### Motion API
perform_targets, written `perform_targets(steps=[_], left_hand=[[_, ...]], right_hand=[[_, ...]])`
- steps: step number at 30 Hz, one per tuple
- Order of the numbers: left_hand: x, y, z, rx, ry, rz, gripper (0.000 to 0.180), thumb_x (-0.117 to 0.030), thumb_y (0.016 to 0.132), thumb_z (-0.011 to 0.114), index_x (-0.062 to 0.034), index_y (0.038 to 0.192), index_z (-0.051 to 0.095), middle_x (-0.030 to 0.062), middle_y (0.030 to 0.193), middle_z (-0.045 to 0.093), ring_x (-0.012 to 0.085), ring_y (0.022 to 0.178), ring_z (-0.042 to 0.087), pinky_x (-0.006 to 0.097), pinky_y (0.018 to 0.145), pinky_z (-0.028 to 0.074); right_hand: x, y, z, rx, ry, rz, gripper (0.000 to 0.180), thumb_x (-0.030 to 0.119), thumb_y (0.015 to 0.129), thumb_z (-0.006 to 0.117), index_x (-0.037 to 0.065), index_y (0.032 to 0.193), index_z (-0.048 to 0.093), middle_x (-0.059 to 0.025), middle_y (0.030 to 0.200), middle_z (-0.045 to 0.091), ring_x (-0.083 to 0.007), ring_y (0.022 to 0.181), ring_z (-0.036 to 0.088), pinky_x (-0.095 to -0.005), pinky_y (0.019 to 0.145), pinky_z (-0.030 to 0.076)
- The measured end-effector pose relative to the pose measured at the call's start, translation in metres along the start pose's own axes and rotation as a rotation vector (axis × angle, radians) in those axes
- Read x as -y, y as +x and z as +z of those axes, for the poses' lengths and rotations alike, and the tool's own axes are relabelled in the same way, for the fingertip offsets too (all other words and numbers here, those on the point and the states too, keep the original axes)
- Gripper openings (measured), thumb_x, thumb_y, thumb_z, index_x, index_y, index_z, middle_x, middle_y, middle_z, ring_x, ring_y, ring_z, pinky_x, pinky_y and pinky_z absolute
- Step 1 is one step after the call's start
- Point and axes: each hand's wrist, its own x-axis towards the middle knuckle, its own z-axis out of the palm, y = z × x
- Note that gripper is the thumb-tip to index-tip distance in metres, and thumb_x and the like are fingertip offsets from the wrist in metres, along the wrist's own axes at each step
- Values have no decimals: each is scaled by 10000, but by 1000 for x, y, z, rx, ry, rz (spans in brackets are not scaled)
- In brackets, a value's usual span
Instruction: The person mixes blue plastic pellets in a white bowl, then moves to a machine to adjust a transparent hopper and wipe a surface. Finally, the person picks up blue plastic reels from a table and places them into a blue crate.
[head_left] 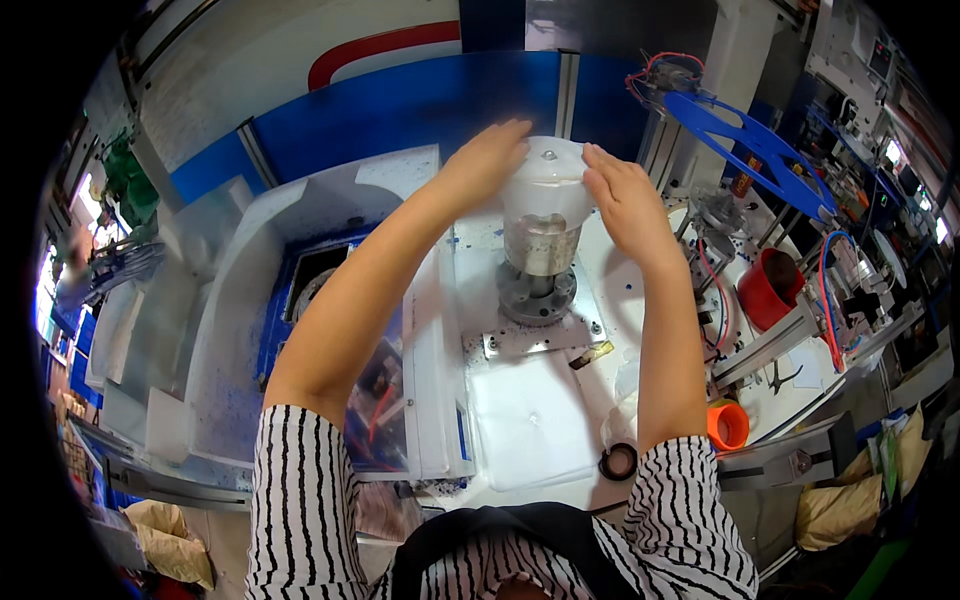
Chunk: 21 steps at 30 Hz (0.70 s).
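A thin, translucent white sheet (pixel 546 190) is draped over the top of an upright metal cylinder (pixel 541 250), its sides bent down. A small shiny metal tip pokes up at the middle of its top. My left hand (pixel 487 162) presses the sheet's left side, fingers reaching forward along it. On the opposite side, my right hand (pixel 628 203) rests against it with fingers and thumb. The cylinder stands on a round dark flange (pixel 537 308), bolted to a metal plate (pixel 520 341). Nearer me lies a stack of flat white sheets (pixel 532 425).
To the left stands a large white bin-like enclosure (pixel 215 375) with blue bits inside. At right are a blue ring-shaped plate (pixel 750 140), a red cup (pixel 770 290), an orange ring (pixel 728 426) and pliers (pixel 782 377). A dark ring (pixel 618 461) lies near the sheets.
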Motion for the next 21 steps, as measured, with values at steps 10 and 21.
perform_targets(steps=[10,21], left_hand=[[-42,-11,-1,178,91,-194,618,-408,1015,327,-68,1514,195,208,1580,94,348,1471,33,497,1159,99],[-29,-33,33,-206,79,-86,569,-347,1032,295,-60,1512,189,206,1556,202,330,1459,153,476,1160,127]], right_hand=[[24,-22,6,-91,-145,-225,506,9,807,579,67,1309,539,-114,1384,514,-282,1334,416,-437,1053,354],[45,-40,39,-232,-127,-119,713,-57,726,495,80,1420,411,-126,1467,412,-288,1360,381,-492,1090,283]])
